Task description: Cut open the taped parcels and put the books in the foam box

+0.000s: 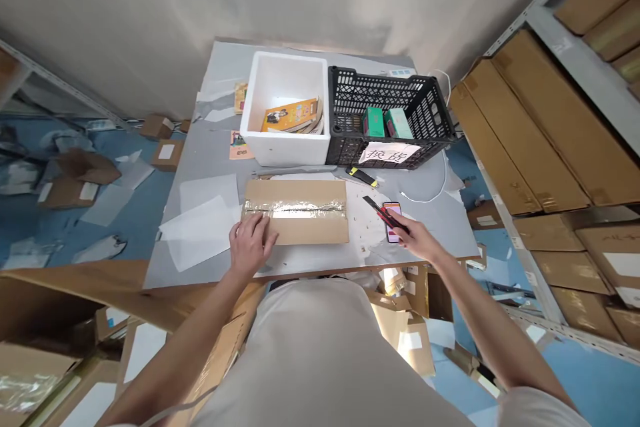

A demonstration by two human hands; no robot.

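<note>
A taped cardboard box (320,230) lies flat near the front of the table, with shiny clear tape along its middle seam. On its left end rests my left hand (249,240), fingers apart and pressing on the lid without gripping it. My right hand (411,235) is closed around a black and red box cutter (381,209). Its blade points up and left toward the box, apart from it. Under that hand a phone (393,241) with a pinkish lit screen is partly covered. A second cutter, yellow and black (362,177), lies behind the box.
At the back stand a white foam box (285,149) holding booklets and a black plastic crate (345,150) holding green and white boxes. Paper sheets (200,230) lie at left. A white cable (431,197) loops at right. Shelves of cartons (550,147) flank the table's right side.
</note>
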